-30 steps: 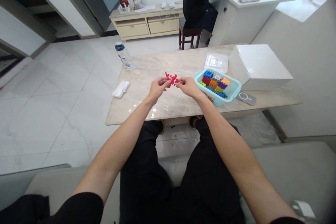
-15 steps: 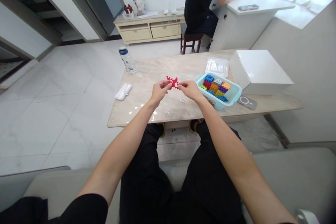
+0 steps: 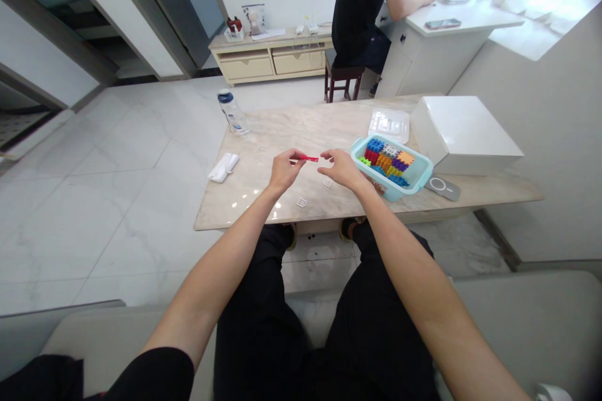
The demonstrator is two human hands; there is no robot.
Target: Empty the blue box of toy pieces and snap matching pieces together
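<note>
Between the fingers of my left hand is a red interlocking building piece, held over the table and seen nearly edge-on. My right hand is just to the right of it, thumb and fingers apart, with a small gap to the piece. Two small white window-shaped pieces lie on the marble-patterned table below my hands. Close by my right hand stands a light blue tub filled with toothed pieces in blue, red, orange, purple and other colours.
A clear lid and a white box lie behind the tub, with a grey device to its right. A water bottle and a folded white cloth are at the left. Another person sits at a white counter beyond.
My right hand has let go of the red piece and opened. In my left hand the piece has turned from its flat face to nearly edge-on.
</note>
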